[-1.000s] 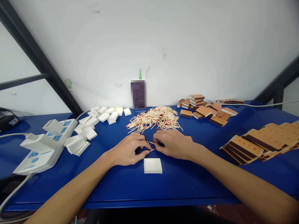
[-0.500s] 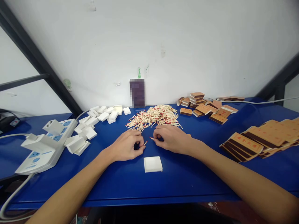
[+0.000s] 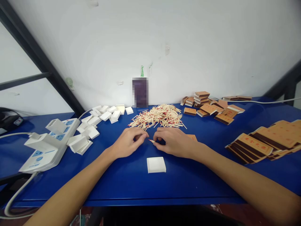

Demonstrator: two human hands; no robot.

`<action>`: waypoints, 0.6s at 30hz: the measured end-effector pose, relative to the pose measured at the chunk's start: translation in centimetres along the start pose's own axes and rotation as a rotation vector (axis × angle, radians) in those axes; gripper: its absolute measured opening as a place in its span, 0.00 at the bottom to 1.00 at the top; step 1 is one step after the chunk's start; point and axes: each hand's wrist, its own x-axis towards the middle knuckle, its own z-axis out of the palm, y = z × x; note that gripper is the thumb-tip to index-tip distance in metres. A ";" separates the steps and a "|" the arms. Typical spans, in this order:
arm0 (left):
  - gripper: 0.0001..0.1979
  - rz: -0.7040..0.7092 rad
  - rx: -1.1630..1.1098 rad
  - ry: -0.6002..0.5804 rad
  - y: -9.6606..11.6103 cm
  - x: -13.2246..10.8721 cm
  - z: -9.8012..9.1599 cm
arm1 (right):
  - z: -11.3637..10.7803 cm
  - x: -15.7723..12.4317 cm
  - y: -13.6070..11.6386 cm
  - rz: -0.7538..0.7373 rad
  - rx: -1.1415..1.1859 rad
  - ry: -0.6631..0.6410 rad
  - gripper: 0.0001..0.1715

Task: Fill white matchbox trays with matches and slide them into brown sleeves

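My right hand (image 3: 172,141) pinches a few matches (image 3: 152,141) between thumb and fingers, their red heads pointing left. Just left of it, my left hand (image 3: 129,142) is closed with thumb and index finger together; whether anything sits between them is hidden. Behind both hands lies a loose heap of red-tipped matches (image 3: 160,115). Nearer the front edge, a white matchbox tray (image 3: 156,164) rests flat on the blue table (image 3: 122,185). My right wrist partly covers an orange matchbox sleeve (image 3: 192,137).
White matchbox trays (image 3: 94,121) are scattered to the left, beside a power strip (image 3: 50,150) with plugs and cables. Orange matchboxes (image 3: 208,108) lie at the back right, with overlapping sleeves (image 3: 257,144) nearer right. A pixelated dark rectangle (image 3: 141,92) stands against the wall.
The match that showed at my left fingertips is out of sight there. My left fingers have moved up slightly, closer to the right hand. The view has shifted a little.
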 end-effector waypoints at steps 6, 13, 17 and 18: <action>0.20 -0.126 0.128 0.138 -2.2 0.2 -0.7 | -0.2 -0.1 0.3 -0.112 0.109 -0.068 0.10; 0.14 -0.253 0.331 0.030 -1.9 0.2 -1.5 | 0.3 0.6 0.9 -0.073 -0.099 0.014 0.16; 0.15 -0.293 0.438 0.036 -2.2 0.2 -1.8 | 0.8 1.6 0.3 -0.113 -0.234 -0.004 0.20; 0.18 -0.302 0.450 0.040 -2.4 0.2 -1.9 | 0.8 1.7 0.1 -0.114 -0.260 -0.004 0.20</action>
